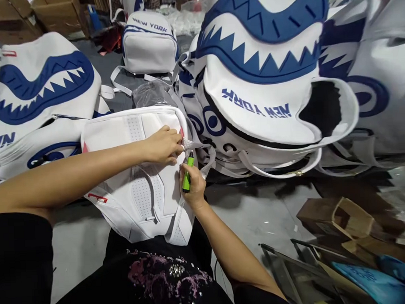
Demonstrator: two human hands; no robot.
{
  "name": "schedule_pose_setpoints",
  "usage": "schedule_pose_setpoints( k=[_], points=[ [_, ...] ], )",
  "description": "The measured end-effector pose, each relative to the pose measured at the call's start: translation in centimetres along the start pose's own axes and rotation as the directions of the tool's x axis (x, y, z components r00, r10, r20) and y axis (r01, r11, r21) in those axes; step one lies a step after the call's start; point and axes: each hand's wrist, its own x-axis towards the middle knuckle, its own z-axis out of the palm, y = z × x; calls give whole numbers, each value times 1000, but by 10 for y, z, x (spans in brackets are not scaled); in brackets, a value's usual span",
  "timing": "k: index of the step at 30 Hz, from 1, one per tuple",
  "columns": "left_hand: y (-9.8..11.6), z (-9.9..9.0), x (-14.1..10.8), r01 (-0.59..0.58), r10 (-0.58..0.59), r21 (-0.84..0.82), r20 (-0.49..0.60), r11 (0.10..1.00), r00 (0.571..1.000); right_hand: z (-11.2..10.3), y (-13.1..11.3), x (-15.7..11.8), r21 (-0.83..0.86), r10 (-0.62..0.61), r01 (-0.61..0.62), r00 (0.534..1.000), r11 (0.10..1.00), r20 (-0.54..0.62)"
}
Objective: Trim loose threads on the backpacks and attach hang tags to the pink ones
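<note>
A white backpack (115, 133) lies across my lap, its back panel and straps facing up and a small red tag near its lower left edge. My left hand (165, 145) rests on its upper right part, fingers curled at the edge beside a light strap; its fingertips press on the bag's rim. Just below it, my right hand (193, 183) grips a bright green marker (187, 172) with a black end, held nearly upright against the bag's right side. The marker's dark tip points up toward the strap.
Large white-and-blue shark-mouth backpacks (253, 97) stand at the right, with another (47, 82) at the left. A small white backpack (149, 47) sits behind. Cardboard boxes lie at the back left and lower right (334, 218), near a dark metal frame (286, 273).
</note>
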Motion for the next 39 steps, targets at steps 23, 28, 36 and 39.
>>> schedule_pose_setpoints(
  k=[23,28,36,39],
  points=[
    [-32,-7,-11,89,-76,109,-113,990,991,-9,-13,15,471,493,-443,870,763,21],
    [23,27,-13,154,-157,-34,-125,987,980,-18,-19,33,324,603,-609,787,724,131],
    [37,50,-34,157,-194,-156,-260,975,946,-13,-22,36,259,664,-664,741,701,103],
    [38,56,-35,144,-203,-218,-277,965,939,-13,-23,34,176,609,-613,789,770,84]
  ],
)
